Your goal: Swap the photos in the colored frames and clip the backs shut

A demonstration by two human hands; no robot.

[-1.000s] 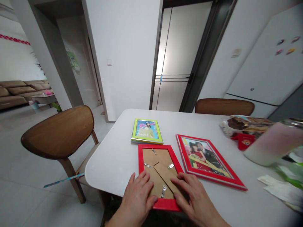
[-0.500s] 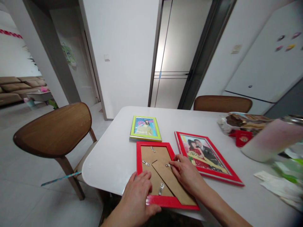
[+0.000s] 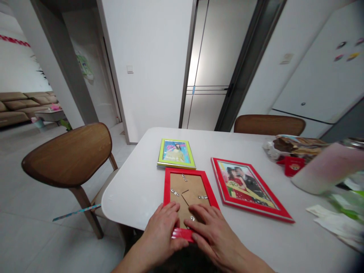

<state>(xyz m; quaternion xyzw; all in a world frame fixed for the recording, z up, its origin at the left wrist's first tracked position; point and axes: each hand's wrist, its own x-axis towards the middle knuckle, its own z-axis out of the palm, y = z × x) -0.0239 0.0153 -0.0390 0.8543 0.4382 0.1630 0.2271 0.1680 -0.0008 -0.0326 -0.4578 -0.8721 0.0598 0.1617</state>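
Observation:
A red picture frame (image 3: 167,187) lies face down at the table's near edge, its brown backing board (image 3: 193,184) upward. Metal clips sit along the board's sides, among them a right clip (image 3: 203,197) and a partly covered bottom clip (image 3: 192,218). My left hand (image 3: 160,229) grips the lower left corner, thumb along the near rail. My right hand (image 3: 217,233) bends over the lower right part, fingertips at the bottom clip and thumb by the near rail. It covers much of the easel leg. Face up beyond are a lime-green picture frame (image 3: 176,152) and another red picture frame (image 3: 253,189).
On the white table (image 3: 131,185), a pink-white bottle (image 3: 324,167), a red packet (image 3: 294,165), a plastic bag (image 3: 273,149) and crumpled tissue (image 3: 332,222) stand or lie at the right. One wooden chair (image 3: 71,155) is at the left, another chair (image 3: 269,124) behind.
My right hand has moved from the right clip down and left to the bottom clip. The right clip now points inward over the board. My left hand keeps hold of the lower left corner.

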